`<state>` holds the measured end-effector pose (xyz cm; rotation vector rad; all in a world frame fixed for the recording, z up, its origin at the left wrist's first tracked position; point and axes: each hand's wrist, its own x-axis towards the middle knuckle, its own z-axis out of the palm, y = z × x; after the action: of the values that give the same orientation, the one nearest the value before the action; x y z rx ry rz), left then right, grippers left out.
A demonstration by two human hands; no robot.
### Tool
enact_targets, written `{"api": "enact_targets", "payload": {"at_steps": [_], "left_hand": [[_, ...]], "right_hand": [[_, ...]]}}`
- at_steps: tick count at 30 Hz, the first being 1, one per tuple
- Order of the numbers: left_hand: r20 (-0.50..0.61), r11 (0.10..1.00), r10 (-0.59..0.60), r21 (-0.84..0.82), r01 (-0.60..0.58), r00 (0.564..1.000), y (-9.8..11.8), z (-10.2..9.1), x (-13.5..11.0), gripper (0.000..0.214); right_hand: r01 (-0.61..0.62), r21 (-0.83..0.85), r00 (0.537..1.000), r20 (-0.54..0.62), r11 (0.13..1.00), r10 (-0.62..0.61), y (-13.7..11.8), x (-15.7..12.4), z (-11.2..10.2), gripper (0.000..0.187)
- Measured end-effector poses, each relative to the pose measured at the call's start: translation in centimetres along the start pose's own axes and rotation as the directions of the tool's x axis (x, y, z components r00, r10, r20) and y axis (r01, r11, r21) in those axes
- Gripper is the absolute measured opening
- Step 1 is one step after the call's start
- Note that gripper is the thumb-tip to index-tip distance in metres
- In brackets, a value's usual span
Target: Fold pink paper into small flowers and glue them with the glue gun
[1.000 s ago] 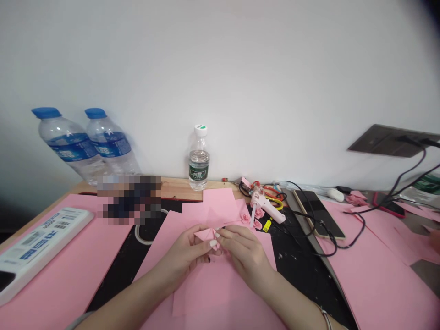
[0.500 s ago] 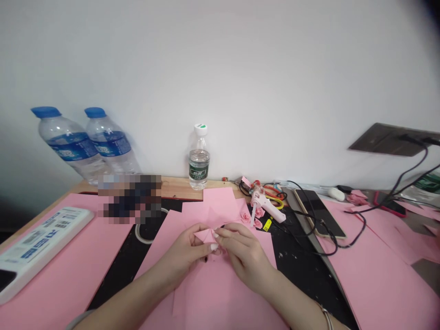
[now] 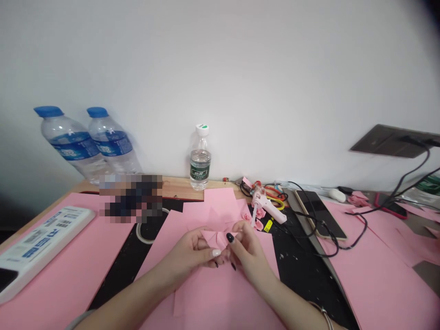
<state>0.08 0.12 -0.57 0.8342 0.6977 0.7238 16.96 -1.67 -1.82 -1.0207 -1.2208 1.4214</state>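
Rotated upward, the right hand (image 3: pixel 249 254) had shifted to pinch the pointed, creased, folded pink paper piece (image 3: pixel 213 238) in a narrow grip, with the left hand (image 3: pixel 185 252) holding its other side.

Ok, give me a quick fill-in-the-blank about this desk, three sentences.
The left hand and right hand pinch a folded ____ paper piece.
The two leaning bottles have ____ caps.
The glue gun sits to the ____ of the hands.

Missing words: pink, blue, right.
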Motion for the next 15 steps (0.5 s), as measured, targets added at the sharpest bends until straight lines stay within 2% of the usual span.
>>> {"api": "enact_targets", "payload": {"at_steps": [2, 5, 10, 15], "left_hand": [[0.033, 0.996, -0.026, -0.079, 0.029, 0.999, -0.1, -0.1, -0.1, 0.028], [0.008, 0.989, -0.072, -0.131, 0.073, 0.997, 0.1, 0.0, -0.3, 0.026], [-0.028, 0.989, -0.114, -0.1, 0.111, 0.993, 0.1, 0.0, -0.3, 0.031], [-0.03, 0.994, -0.097, -0.061, 0.095, 0.995, -0.3, -0.3, -0.3, 0.029]], "right_hand": [[-0.025, 0.055, 0.995, 0.097, 0.998, 0.02, -0.3, -0.2, 0.2, 0.029], [0.0, -0.006, 0.987, 0.162, 1.0, 0.001, -1.0, -0.5, 0.2, 0.032], [0.025, -0.108, 0.992, 0.126, 0.994, -0.011, -1.4, -0.6, 0.2, 0.034], [0.056, -0.175, 0.991, 0.13, 0.983, -0.033, -0.9, -0.5, 0.0, 0.026]]}}
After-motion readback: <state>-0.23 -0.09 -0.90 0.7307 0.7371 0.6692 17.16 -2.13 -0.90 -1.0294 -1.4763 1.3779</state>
